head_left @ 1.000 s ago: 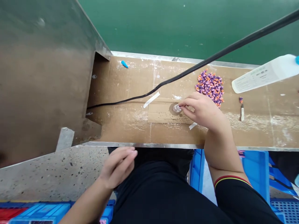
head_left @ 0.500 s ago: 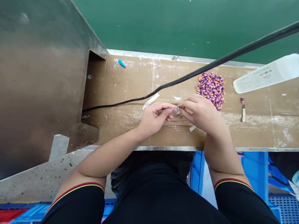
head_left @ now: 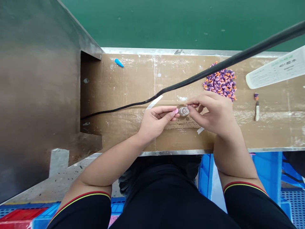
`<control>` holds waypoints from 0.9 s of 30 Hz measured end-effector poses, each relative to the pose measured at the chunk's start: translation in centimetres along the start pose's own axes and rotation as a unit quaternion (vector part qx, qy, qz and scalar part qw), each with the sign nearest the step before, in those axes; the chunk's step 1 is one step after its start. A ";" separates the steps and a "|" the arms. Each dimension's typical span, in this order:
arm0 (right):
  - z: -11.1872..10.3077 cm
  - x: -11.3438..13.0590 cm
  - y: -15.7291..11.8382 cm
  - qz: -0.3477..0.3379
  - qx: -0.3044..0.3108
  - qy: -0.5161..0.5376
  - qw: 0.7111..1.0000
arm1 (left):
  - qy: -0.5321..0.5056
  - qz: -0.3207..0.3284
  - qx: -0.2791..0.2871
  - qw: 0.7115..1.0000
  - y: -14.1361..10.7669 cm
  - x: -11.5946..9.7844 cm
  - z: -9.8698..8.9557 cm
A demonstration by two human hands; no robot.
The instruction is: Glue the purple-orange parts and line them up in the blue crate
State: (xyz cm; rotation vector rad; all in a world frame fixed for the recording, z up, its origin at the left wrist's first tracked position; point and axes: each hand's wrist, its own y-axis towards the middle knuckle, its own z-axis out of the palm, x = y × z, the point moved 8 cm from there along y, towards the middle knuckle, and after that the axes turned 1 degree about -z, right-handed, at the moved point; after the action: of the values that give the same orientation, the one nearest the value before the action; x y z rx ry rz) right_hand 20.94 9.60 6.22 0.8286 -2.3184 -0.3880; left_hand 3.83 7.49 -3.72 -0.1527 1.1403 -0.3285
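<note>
Below the near edge of the surface (head_left: 126, 133), blue crates (head_left: 267, 175) are standing at the right. Above the surface, the left hand (head_left: 154, 123) is pinching a small pink piece (head_left: 176, 111) between thumb and forefinger. Facing it, the right hand (head_left: 215, 111) is pinching a small patterned piece (head_left: 195, 105), partly hidden by its fingers. Between the hands, a small clear dish (head_left: 184, 111) is sitting just beside both sets of fingertips; whether they are touching it cannot be told. To the right, a white-handled tool (head_left: 257, 113) is lying near a purple piece (head_left: 256, 96). Farther back, a pile of purple and orange pieces (head_left: 221, 82) is lying beyond the right hand, a black cable (head_left: 183, 83) is crossing in front of it, and a blue cone (head_left: 118, 63) is lying near the far edge.
</note>
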 end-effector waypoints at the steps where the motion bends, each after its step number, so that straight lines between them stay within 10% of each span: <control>1: -0.1 0.2 0.1 0.014 -0.014 0.023 1.000 | -0.007 0.006 -0.005 1.000 0.0 -0.1 -0.1; 17: 2.5 2.9 -0.1 0.019 -0.092 0.179 0.979 | -0.015 0.129 -0.045 0.991 0.3 -1.1 -1.7; 27: 3.2 1.6 -0.9 0.121 -0.127 0.177 0.968 | -0.099 0.040 -0.061 0.992 0.2 -0.7 -1.3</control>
State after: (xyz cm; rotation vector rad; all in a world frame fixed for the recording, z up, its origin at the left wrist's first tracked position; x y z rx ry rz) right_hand 18.30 8.04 4.18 0.4416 -1.9549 -0.3850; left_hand 2.43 7.99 -3.77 -0.2413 0.9671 -0.1677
